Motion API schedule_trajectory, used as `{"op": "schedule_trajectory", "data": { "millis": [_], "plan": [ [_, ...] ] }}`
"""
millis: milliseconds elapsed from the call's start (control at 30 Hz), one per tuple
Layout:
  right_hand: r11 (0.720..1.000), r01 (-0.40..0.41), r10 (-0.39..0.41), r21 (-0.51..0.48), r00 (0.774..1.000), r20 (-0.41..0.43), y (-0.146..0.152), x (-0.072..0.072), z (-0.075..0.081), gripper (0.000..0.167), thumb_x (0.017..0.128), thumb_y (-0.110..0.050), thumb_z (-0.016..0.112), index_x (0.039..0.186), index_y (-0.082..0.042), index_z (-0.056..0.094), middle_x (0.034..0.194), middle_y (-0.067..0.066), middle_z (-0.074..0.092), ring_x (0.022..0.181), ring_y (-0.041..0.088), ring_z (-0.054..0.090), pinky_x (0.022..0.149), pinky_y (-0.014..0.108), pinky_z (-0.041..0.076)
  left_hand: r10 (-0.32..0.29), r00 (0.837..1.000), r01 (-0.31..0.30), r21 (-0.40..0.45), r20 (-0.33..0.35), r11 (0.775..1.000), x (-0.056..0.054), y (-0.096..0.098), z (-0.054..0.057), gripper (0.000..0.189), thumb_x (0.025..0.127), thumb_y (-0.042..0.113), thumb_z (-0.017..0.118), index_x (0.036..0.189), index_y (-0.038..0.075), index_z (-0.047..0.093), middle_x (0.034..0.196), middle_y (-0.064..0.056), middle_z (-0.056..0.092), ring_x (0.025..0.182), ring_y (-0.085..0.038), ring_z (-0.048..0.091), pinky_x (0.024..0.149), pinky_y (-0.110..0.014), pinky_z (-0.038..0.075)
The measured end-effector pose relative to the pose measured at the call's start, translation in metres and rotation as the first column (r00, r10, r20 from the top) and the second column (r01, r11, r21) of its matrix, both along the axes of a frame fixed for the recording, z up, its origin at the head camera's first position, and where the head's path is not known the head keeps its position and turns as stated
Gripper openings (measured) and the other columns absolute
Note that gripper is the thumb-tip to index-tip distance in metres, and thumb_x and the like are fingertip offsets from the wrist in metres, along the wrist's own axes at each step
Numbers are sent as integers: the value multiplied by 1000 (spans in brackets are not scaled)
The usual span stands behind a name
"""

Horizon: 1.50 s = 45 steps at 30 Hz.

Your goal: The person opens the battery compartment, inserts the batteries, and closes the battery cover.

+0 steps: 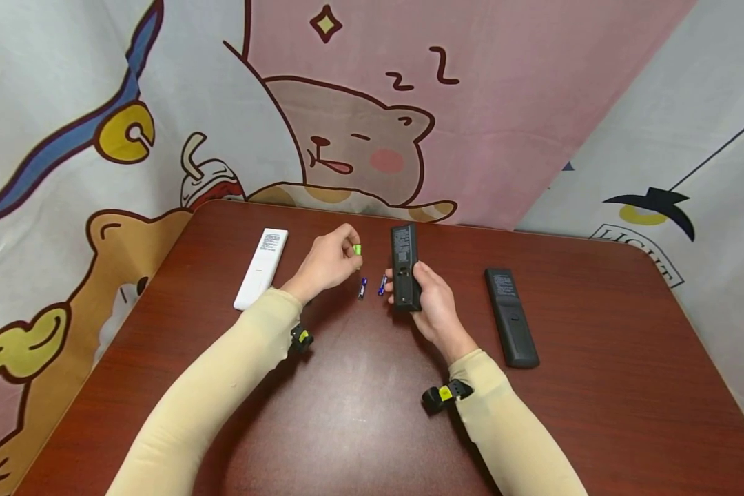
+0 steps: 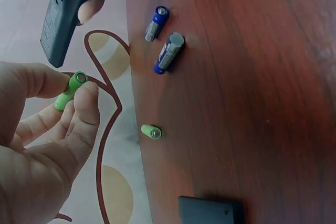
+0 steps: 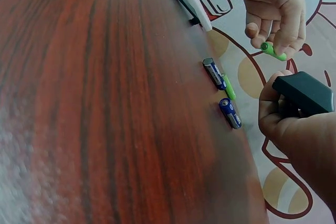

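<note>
As the left hand (image 1: 325, 262) pinches a green battery (image 1: 357, 250) between its fingers in the head view, the right hand (image 1: 437, 306) has its fingers curled round a black remote (image 1: 404, 255) at three o'clock from the left hand. From the left wrist, a loose green battery (image 2: 151, 131) lies on the tabletop (image 2: 252, 103) at four o'clock from the pinched one, two blue batteries (image 2: 168, 55) at two o'clock. From the right wrist, the black remote sits at five o'clock from the pinched battery.

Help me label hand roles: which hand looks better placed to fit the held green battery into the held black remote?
Probably the left hand: it pinches the green battery near the black remote, whereas the right hand is occupied gripping that remote.
</note>
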State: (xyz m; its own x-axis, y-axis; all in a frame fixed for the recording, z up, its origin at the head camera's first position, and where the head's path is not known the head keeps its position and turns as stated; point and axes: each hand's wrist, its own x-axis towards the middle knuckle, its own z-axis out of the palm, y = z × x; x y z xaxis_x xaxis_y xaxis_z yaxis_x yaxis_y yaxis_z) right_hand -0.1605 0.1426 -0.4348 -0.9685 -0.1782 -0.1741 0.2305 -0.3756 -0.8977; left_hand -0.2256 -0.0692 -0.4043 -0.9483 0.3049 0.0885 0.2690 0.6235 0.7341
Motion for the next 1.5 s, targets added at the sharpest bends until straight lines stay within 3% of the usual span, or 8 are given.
{"op": "schedule_trajectory", "data": {
  "millis": [600, 867, 1200, 1500],
  "plan": [
    [1000, -11, 11, -13, 1000, 4, -5, 0, 0, 49, 115, -27, 21, 153, -2, 36, 131, 22, 57, 97, 22, 66, 78, 32, 57, -52, 999, 52, 58, 1, 997, 13, 9, 1, 18, 93, 8, 68, 109, 7, 60, 88, -6, 66, 73, -17, 60, 65, -30, 48],
    [1000, -9, 9, -10, 1000, 13, -7, 0, 0, 48, 115, -27, 21, 153, -2, 36, 137, 28, 52, 96, 21, 67, 79, 33, 57, -70, 997, 69, 62, 23, 996, 20, 15, 4, 18, 95, 9, 67, 111, 8, 59, 92, -7, 66, 76, -18, 61, 65, -30, 49],
    [1000, -4, 4, -11, 1000, -8, -10, -1, -3, 48, 115, -26, 22, 149, 2, 39, 113, 7, 65, 94, 20, 67, 77, 31, 57, -90, 995, 84, 106, 52, 991, 25, 26, 8, 17, 95, 8, 68, 110, 9, 58, 90, -7, 65, 70, -17, 62, 60, -29, 52],
    [1000, 11, -11, -6, 1000, 4, -13, -2, -3, 48, 115, -25, 22, 151, 1, 38, 108, 6, 64, 93, 20, 65, 77, 33, 55, -121, 992, 117, 103, 28, 988, 28, 36, 10, 17, 93, 5, 67, 108, 7, 58, 87, -7, 67, 69, -16, 65, 62, -27, 51]
  ]
}}
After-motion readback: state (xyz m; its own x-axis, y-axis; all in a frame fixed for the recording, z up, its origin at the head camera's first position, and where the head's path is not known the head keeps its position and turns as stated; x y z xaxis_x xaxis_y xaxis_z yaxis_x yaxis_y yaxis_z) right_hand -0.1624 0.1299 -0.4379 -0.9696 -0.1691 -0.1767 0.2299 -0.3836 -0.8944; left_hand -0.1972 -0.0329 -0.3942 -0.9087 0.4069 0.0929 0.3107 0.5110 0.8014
